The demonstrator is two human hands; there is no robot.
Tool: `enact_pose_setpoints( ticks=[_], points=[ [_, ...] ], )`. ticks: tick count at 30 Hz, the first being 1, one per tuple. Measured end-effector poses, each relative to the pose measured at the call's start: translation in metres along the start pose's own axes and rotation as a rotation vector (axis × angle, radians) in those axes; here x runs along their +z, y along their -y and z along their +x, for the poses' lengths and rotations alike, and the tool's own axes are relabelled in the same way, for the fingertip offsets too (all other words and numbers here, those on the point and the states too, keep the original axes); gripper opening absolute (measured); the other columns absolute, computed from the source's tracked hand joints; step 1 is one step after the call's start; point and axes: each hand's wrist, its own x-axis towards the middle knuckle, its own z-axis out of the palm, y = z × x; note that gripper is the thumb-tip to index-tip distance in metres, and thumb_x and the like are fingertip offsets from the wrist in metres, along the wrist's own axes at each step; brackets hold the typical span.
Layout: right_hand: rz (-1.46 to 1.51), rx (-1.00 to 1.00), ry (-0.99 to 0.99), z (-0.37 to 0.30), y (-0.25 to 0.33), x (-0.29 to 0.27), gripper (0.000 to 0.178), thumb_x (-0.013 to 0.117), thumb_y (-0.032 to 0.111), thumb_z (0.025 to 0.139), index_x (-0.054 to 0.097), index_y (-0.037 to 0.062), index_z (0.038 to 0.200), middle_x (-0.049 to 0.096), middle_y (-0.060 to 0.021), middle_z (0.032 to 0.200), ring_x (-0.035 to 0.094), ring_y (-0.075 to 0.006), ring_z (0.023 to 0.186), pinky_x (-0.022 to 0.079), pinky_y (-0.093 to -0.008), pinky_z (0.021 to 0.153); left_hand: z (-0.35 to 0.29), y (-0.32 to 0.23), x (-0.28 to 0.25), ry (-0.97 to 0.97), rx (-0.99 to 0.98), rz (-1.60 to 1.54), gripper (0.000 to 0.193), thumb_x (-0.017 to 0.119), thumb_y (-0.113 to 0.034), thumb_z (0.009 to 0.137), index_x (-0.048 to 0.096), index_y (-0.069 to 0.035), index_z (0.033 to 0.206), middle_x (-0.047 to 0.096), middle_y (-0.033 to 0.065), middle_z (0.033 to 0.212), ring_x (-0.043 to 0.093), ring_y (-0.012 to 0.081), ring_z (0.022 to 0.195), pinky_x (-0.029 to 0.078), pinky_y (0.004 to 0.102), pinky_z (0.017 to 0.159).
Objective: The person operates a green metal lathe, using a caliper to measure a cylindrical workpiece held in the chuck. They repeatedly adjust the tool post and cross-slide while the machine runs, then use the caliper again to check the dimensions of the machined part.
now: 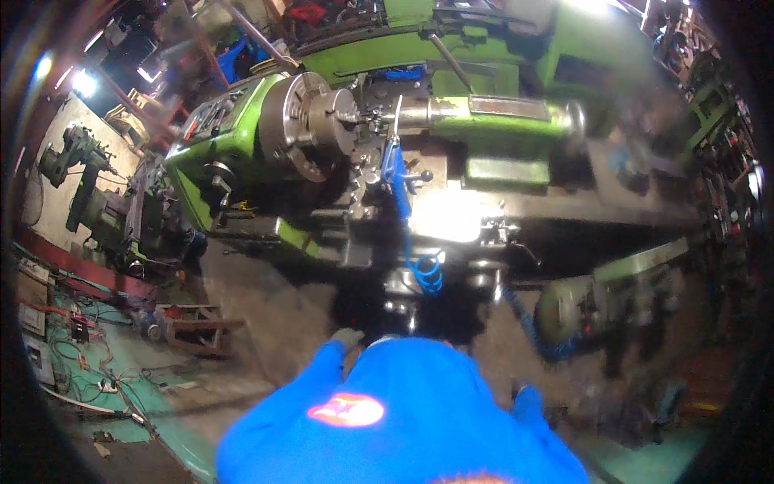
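Both hands hang low here: the left hand (348,337) shows grey beyond its cuff, the right hand (517,392) barely peeps past its blue cloth sleeve (532,410), and we can't tell whether either is open or closed. Ahead of them, the blue pistol-shaped air gun (395,171) sits at the green metal lathe (516,123), its blue coiled hose (429,278) drooping toward us. Snag those loops and we could drag the gun down; were the round steel chuck (278,113) turning, slack hose might catch.
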Motion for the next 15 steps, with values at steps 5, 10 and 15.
enact_pose_setpoints(
  ticks=[5, 10, 15],
  points=[
    [-0.037, 0.018, 0.067, 0.0, -0.003, 0.02, 0.042, 0.061, 0.035, 0.097, 0.07, -0.0018, 0.116, 0.071, -0.0252, 0.114, 0.067, -0.0416, 0.106, 0.051, -0.0471, 0.094, -0.009, -0.038, -0.083, -0.216, 0.101, -0.006, 0.034, 0.05, -0.021, 0.102, 0.068, -0.013, 0.129, 0.065, 0.0232, 0.132, 0.061, 0.0404, 0.125, 0.05, 0.0508, 0.104],
    [-0.043, -0.022, 0.053, 0.01, 0.024, 0.018, 0.042, 0.061, 0.035, 0.097, 0.07, -0.0012, 0.117, 0.071, -0.0251, 0.116, 0.067, -0.041, 0.108, 0.051, -0.0471, 0.095, -0.028, -0.065, -0.104, -0.195, -0.011, -0.214, 0.032, 0.051, -0.019, 0.099, 0.069, -0.013, 0.126, 0.064, 0.024, 0.134, 0.062, 0.0425, 0.122, 0.05, 0.051, 0.104],
    [-0.056, -0.063, 0.007, 0.015, 0.063, -0.005, 0.043, 0.06, 0.035, 0.097, 0.07, -0.0006, 0.119, 0.07, -0.025, 0.118, 0.067, -0.0405, 0.11, 0.051, -0.0472, 0.096, -0.02, -0.025, -0.015, 0.069, 0.084, -0.012, 0.034, 0.055, -0.023, 0.098, 0.067, -0.013, 0.128, 0.066, 0.0263, 0.129, 0.063, 0.0445, 0.12, 0.05, 0.0525, 0.104]
  ],
)
